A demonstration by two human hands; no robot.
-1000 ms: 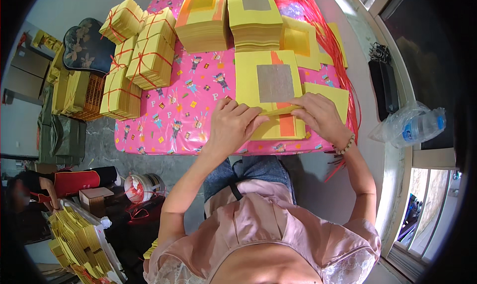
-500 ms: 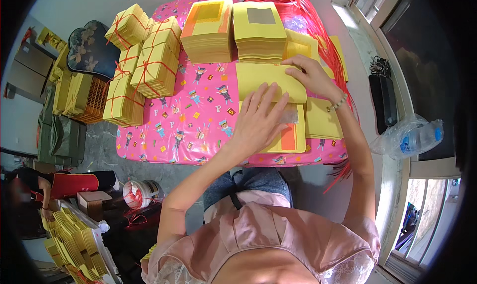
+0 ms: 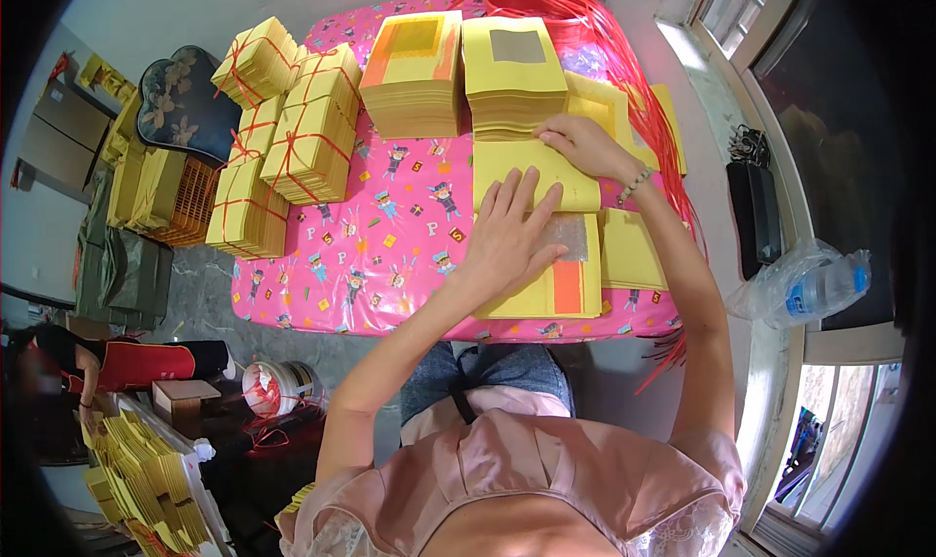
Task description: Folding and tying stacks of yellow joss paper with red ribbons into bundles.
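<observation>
Pressing yellow paper [image 3: 582,184] with left hand [image 3: 509,233] spread, over letter-printed pink tablecloth [image 3: 390,240], left of blue-labelled bottle [image 3: 829,289]; curling right hand [image 3: 587,150] at paper's far edge, impossible to tell whether pinching.

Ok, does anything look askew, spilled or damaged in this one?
Slightly untidy: the long red strips trail along the right side of the pink-covered table, with loose ends dangling past its near right corner, unlike the squared-off tall stacks. Nothing looks visibly spilled or damaged.
</observation>
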